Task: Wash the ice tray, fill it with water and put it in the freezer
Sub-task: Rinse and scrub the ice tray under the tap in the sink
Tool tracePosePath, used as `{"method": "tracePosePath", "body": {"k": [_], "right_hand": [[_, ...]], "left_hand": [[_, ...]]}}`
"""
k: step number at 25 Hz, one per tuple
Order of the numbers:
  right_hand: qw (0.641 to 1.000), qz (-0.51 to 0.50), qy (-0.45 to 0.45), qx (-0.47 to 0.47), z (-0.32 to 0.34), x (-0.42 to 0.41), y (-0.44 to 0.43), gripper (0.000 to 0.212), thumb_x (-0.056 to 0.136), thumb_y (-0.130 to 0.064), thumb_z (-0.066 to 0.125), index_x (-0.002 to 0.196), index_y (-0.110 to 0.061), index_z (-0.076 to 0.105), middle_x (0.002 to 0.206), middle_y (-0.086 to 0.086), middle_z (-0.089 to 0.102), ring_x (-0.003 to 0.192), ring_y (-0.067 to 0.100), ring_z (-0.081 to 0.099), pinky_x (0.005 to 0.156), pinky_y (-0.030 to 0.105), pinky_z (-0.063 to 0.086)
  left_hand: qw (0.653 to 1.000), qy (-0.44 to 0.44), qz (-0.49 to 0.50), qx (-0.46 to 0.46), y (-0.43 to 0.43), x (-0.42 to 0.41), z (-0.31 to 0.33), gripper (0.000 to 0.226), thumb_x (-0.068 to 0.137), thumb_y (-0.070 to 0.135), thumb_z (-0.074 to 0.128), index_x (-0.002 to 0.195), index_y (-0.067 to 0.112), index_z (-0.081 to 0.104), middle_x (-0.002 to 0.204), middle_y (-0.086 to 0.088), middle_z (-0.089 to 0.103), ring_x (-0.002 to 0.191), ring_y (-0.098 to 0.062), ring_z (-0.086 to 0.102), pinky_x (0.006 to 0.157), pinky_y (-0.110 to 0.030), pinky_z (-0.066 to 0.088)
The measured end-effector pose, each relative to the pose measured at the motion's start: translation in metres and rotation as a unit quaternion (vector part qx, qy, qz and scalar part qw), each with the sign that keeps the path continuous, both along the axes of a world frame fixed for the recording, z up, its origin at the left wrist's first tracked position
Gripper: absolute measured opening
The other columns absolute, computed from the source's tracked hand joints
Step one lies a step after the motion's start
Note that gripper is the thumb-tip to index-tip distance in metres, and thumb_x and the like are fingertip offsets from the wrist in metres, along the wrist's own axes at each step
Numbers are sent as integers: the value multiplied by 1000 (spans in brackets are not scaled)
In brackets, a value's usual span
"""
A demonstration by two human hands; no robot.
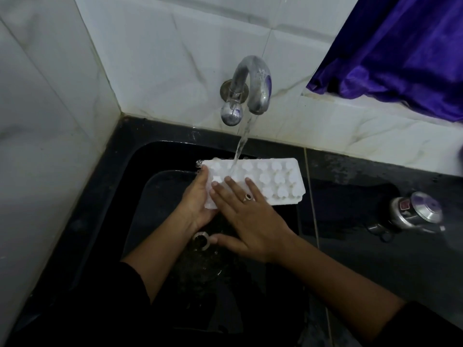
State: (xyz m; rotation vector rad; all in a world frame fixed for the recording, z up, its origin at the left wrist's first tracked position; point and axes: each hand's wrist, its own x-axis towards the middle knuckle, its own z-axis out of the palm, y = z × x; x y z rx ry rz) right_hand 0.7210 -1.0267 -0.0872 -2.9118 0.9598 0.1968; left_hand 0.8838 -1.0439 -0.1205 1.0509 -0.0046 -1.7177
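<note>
Under curved metal tap (251,87), in running stream (241,144): white plastic ice tray (274,180), rounded cells, above black sink (160,196). Tray's end gripped by left hand (198,200), thumb over edge; right hand (253,221) flat on tray, fingers straight, ring (248,197) worn. Right of tap: shiny metal pot (416,214), red label unreadable; purple satin curtain (390,51). Behind tap: white veined tiles (150,46).

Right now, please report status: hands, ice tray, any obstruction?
Left hand grips ice tray at its end. Right hand flat on it. Tray under running tap, over black sink. Nothing blocks it.
</note>
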Motion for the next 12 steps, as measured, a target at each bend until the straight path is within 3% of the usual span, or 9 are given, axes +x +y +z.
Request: {"method": "tracePosePath", "body": {"k": [4,9,12], "right_hand": [[995,-94,-42,5,3,8,-24,91,100,-76,20,166,-14,8,174,6,1,161,25,-8,127,57,1],[1000,-8,8,8,-9,-3,2,94,100,-78,22,166,-13,7,174,6,0,161,23,-9,128,56,1],[995,-98,-26,9,-3,3,-28,94,99,-78,14,166,-12,4,174,8,-1,161,25,-8,127,56,3]], "left_hand": [[1000,-11,-14,-4,3,-12,2,50,110,48,42,134,11,67,119,-15,78,109,-29,75,93,-44,59],[1000,-17,21,4,0,7,-9,43,110,44,47,134,13,65,107,-15,81,92,-28,80,75,-43,64],[1000,-26,9,-8,6,1,-12,38,111,40,46,132,15,65,112,-12,80,96,-25,80,80,-44,62]]}}
